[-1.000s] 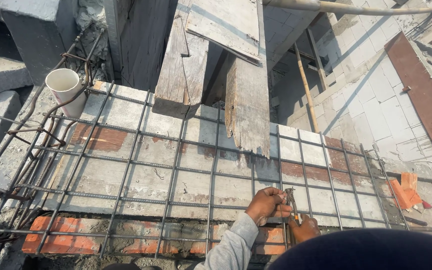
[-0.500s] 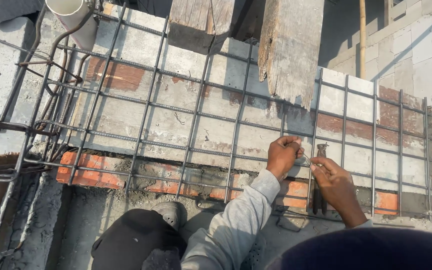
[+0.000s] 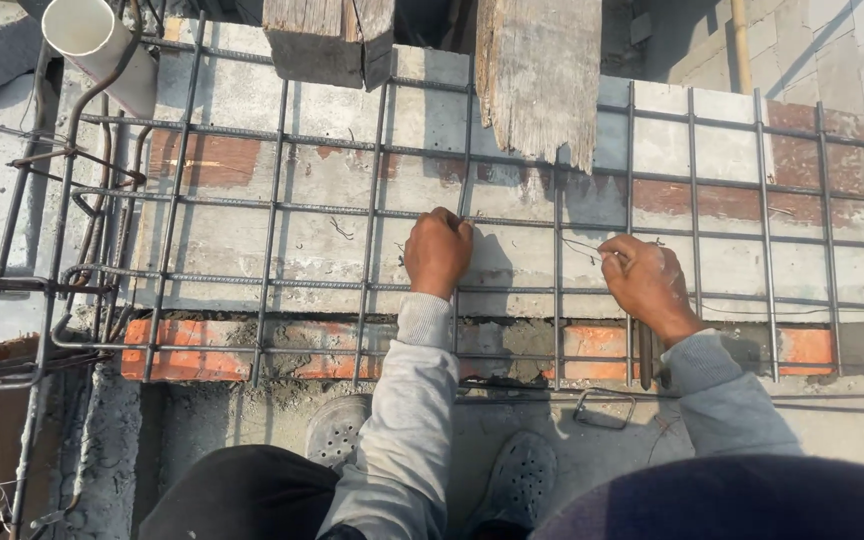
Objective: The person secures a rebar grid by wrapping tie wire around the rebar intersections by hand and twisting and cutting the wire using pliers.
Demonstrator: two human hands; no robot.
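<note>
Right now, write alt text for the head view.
Left hand grips a rebar grid at a bar crossing; right hand pinches thin wire beside it. The grid lies over concrete and brick, with planks above and shoes below.

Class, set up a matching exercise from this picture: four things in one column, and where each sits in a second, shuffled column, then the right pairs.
1 left hand
2 right hand
3 white pipe
4 worn plank

a top left corner
b pinching thin wire
c gripping a rebar grid crossing
d top middle, lying over the bars

Pairs: 1-c, 2-b, 3-a, 4-d
</note>
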